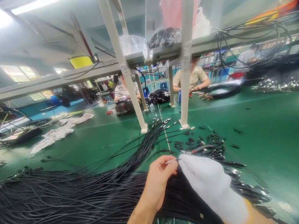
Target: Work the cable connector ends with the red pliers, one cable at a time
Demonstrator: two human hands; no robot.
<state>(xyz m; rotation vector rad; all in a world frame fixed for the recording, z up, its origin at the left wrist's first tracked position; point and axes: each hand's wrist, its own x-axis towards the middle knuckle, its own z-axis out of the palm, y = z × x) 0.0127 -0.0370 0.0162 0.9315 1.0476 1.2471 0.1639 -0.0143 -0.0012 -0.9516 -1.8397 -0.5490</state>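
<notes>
My bare left hand (158, 182) pinches the cable tip (171, 161) steady. My gloved right hand (205, 179) nips it from three o'clock, with the cable bundle (81, 194) slack at eight.

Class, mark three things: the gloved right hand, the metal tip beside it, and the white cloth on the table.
gloved right hand (205, 182), head view, back of the white glove.
metal tip (170, 161), head view, middle of the silver pin.
white cloth (58, 132), head view, centre of the crumpled fabric.

Slim silver cable tip (170, 161) (roughly level)
</notes>
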